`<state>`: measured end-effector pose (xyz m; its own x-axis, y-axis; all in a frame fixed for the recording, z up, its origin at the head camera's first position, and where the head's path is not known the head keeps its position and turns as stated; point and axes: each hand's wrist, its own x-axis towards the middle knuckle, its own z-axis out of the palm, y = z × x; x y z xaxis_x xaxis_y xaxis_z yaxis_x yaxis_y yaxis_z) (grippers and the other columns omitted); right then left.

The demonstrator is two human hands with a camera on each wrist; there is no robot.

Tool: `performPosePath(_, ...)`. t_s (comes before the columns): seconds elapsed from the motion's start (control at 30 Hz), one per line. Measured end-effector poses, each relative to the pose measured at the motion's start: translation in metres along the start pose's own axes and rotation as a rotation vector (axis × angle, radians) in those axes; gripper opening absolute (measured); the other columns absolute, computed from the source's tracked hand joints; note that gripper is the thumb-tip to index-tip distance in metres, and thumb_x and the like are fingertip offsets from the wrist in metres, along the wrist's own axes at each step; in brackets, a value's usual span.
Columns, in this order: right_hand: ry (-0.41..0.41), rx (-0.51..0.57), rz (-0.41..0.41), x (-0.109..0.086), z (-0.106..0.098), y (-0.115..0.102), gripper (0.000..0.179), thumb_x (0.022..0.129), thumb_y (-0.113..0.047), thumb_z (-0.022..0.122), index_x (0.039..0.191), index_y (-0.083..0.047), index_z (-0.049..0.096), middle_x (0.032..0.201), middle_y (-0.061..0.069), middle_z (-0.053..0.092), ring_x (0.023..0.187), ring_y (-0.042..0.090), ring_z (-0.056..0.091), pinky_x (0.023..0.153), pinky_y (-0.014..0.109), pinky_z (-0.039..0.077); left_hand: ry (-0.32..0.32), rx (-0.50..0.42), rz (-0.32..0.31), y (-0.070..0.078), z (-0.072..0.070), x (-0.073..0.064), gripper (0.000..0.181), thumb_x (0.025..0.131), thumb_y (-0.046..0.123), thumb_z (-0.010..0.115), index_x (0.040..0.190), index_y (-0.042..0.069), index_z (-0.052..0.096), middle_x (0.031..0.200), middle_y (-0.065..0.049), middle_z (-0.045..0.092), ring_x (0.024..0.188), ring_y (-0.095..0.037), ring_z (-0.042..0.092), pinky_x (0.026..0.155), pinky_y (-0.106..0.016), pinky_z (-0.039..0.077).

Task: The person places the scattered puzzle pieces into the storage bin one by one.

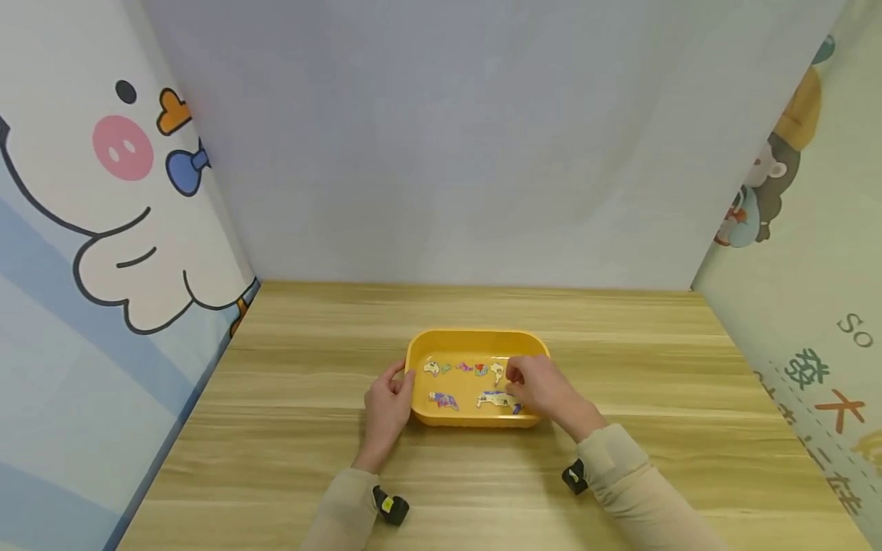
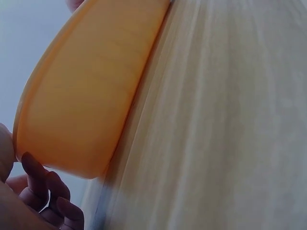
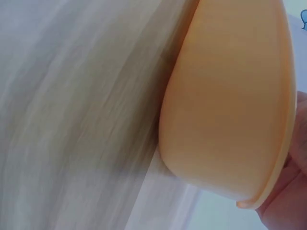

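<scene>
A yellow plastic tray (image 1: pixel 475 421) stands on the table, holding several small flat, irregularly shaped printed pieces, among them a blue-and-purple one (image 1: pixel 444 400) and a longer pale one (image 1: pixel 491 397). My left hand (image 1: pixel 387 405) grips the tray's left end, thumb at the rim and fingers against the outer wall. Over the tray's right end, my right hand (image 1: pixel 546 389) reaches down with bent fingers beside a small white piece (image 1: pixel 497 372) and the long one. Whether the fingertips hold a piece is hidden. The right wrist view shows the tray's outer wall (image 3: pixel 225 105) in front of that hand.
The tray sits on a wood-grain table (image 1: pixel 310 344). A pale backdrop (image 1: pixel 441 153) rises along the table's far edge. Printed cartoon panels stand at the left (image 1: pixel 69 291) and right (image 1: pixel 792 306). Dark wrist cameras (image 1: pixel 391 506) are worn on both arms.
</scene>
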<state>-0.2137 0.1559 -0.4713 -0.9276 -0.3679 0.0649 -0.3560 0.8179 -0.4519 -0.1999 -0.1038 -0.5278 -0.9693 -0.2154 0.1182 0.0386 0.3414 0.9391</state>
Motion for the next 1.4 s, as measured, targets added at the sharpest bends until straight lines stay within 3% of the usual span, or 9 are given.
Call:
performPosePath(0.43,0.008,-0.036,-0.015,0.006,-0.002,-0.003,0.008,0.082,-0.008,0.073,0.087,-0.005,0.068,0.086,0.004,0.064,0.080,0.019,0.057,0.074,0.037,0.049,0.010,0.033,0.037,-0.003,-0.005,0.009,0.027,0.092,0.018,0.064,0.110,-0.001,0.068,0.054,0.002,0.049,0.044,-0.011,0.042,0.040,-0.023,0.033)
performPosePath(0.83,0.039,-0.094,-0.053,0.016,-0.002,0.003,0.006,0.083,-0.010,0.072,0.083,-0.008,0.067,0.089,0.006,0.064,0.086,0.025,0.060,0.079,0.040,0.048,-0.019,0.053,0.023,-0.011,-0.006,0.026,0.026,0.092,0.021,0.063,0.107,0.000,0.069,0.058,0.001,0.049,0.047,-0.012,0.043,0.043,-0.024,0.034)
performPosePath(1.0,0.135,-0.115,-0.081,0.020,0.000,0.010,0.007,0.083,-0.010,0.072,0.084,-0.007,0.066,0.091,0.007,0.063,0.089,0.027,0.057,0.080,0.041,0.047,-0.039,0.100,0.004,-0.010,-0.010,0.036,0.028,0.092,0.023,0.063,0.108,0.000,0.068,0.060,-0.002,0.051,0.048,-0.013,0.044,0.043,-0.026,0.036)
performPosePath(1.2,0.286,-0.107,-0.123,0.024,-0.003,0.021,0.016,0.082,-0.005,0.071,0.097,0.000,0.065,0.099,0.014,0.062,0.096,0.034,0.055,0.085,0.044,0.046,-0.045,0.168,-0.016,-0.006,-0.016,0.047,0.033,0.092,0.029,0.064,0.110,0.002,0.068,0.067,-0.004,0.055,0.054,-0.016,0.048,0.048,-0.028,0.039)
performPosePath(1.4,0.304,-0.121,-0.071,0.028,-0.005,0.030,0.025,0.083,-0.005,0.070,0.107,0.002,0.064,0.105,0.017,0.062,0.100,0.035,0.054,0.089,0.045,0.044,-0.080,0.191,-0.026,-0.006,-0.018,0.052,0.035,0.092,0.029,0.063,0.113,0.000,0.066,0.070,-0.005,0.057,0.056,-0.016,0.050,0.049,-0.027,0.040)
